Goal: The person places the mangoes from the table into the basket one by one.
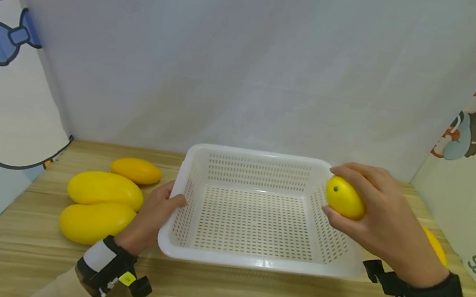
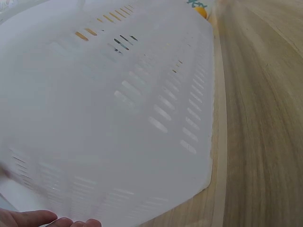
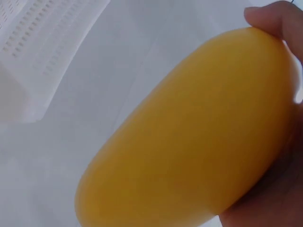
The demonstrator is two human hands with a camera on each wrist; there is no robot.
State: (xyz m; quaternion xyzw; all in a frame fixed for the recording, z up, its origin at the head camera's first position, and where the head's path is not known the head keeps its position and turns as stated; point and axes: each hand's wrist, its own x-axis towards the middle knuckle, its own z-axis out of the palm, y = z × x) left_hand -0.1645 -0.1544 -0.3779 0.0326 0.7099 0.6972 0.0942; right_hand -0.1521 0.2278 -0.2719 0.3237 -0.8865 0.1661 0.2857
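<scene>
A white perforated plastic basket (image 1: 251, 261) stands on the wooden table, its bottom bare. My left hand (image 1: 157, 213) grips the left rim, thumb over the edge; in the left wrist view its fingertips (image 2: 35, 218) lie against the basket's outer wall (image 2: 85, 109). Above the right rim, my right hand (image 1: 383, 218) holds a yellow mango (image 1: 343, 197), thumb below and fingers over the top, its green-dotted end facing the basket. Close up in the right wrist view, the mango (image 3: 189, 132) is smooth and long, with the palm behind it.
Left of the basket lie three more mangoes: one small (image 1: 136, 170) at the back and two larger ones (image 1: 105, 189) (image 1: 96, 223) touching each other. Another yellow fruit (image 1: 434, 246) shows partly behind my right wrist. A plain grey curtain (image 1: 252, 71) closes off the back.
</scene>
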